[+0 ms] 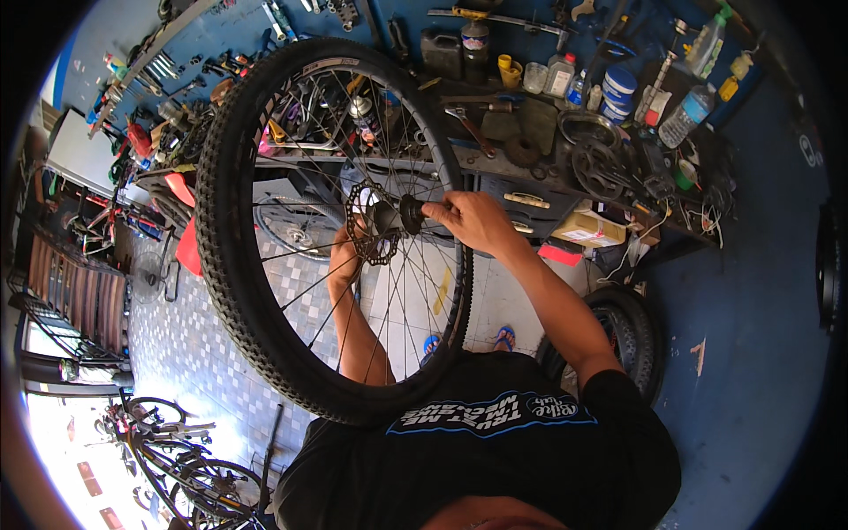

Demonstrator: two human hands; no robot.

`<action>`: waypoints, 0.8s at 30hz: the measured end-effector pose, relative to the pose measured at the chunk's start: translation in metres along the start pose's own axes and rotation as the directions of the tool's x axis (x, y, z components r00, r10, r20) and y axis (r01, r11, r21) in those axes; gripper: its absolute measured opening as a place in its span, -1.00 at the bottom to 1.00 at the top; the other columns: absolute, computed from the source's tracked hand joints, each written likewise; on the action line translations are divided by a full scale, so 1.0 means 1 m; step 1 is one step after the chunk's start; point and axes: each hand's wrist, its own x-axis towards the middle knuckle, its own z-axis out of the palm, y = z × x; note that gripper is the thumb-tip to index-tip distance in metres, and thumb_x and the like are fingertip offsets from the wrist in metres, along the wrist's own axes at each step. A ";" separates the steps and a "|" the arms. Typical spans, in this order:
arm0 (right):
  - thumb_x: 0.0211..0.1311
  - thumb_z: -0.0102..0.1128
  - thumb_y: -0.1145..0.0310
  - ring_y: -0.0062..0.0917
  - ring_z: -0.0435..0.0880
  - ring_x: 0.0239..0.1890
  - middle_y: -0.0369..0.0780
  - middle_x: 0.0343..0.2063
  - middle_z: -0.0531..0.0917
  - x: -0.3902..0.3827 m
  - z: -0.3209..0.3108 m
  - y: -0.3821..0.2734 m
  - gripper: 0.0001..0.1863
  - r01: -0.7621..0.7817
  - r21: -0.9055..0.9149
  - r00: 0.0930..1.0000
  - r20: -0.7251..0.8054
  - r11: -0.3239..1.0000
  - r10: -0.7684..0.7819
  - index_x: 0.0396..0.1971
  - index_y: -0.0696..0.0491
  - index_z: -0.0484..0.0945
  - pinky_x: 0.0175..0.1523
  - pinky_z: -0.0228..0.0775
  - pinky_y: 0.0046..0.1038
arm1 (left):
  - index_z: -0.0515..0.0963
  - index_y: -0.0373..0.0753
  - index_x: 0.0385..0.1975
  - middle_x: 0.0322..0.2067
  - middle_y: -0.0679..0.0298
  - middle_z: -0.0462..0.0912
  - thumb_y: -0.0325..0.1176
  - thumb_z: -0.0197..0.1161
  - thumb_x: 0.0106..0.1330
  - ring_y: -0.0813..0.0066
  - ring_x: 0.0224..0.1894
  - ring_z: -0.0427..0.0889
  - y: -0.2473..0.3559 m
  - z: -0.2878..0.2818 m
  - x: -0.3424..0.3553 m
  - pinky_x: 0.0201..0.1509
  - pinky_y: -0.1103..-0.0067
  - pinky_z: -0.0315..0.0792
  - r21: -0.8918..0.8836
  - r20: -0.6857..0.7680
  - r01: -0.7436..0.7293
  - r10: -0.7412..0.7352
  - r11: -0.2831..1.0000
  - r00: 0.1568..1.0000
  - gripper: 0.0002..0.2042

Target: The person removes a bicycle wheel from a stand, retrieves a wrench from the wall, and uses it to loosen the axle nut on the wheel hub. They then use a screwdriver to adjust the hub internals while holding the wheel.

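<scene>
A bicycle wheel (216,238) with a knobbly black tyre stands upright in front of my chest, tilted a little. At its middle are a black hub (385,219) and a disc brake rotor (357,196). My right hand (475,221) is closed round the hub's right end, thumb and fingers pinching it. On the other side, my left hand (346,253) holds the wheel at the hub beside the rotor. Spokes and the rotor cover part of it, so its fingertips are hidden.
Ahead runs a crowded workbench (459,172) with an adjustable wrench (473,132), a crankset (596,168) and several bottles. Loose tyres (632,340) lie on the right by the blue wall. Bicycles (190,473) stand at the lower left, and a wooden bench (75,296) farther left.
</scene>
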 end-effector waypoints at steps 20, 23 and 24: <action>0.40 0.29 0.08 -0.19 0.69 -0.27 -0.11 -0.30 0.67 -0.010 0.021 0.007 -0.64 0.429 0.028 0.819 -0.433 0.903 -0.375 -0.18 0.11 0.60 -0.23 0.47 -0.19 | 0.40 -0.10 -0.42 -0.62 0.46 0.27 0.10 0.12 0.56 0.62 -0.59 0.29 -0.007 -0.003 -0.003 -0.48 0.58 0.21 0.072 -0.012 0.051 -0.051 0.996 0.999 -0.58; 0.37 0.33 0.10 -0.22 0.66 -0.29 -0.15 -0.26 0.66 -0.003 0.012 0.002 -0.65 0.198 0.002 0.961 -0.199 0.980 -0.194 -0.15 0.10 0.57 -0.23 0.47 -0.23 | 0.44 -0.08 -0.37 -0.59 0.46 0.32 0.12 0.11 0.56 0.63 -0.57 0.31 -0.005 -0.007 -0.005 -0.48 0.57 0.21 -0.134 0.111 -0.002 0.017 0.991 0.994 -0.60; 0.36 0.34 0.10 -0.23 0.65 -0.30 -0.16 -0.24 0.65 0.000 0.009 0.001 -0.64 0.113 -0.033 0.989 -0.093 0.993 -0.115 -0.14 0.09 0.56 -0.23 0.48 -0.25 | 0.45 -0.08 -0.36 -0.58 0.46 0.34 0.12 0.11 0.56 0.62 -0.56 0.33 -0.007 -0.008 -0.007 -0.48 0.57 0.21 -0.153 0.100 0.002 0.013 0.988 0.995 -0.60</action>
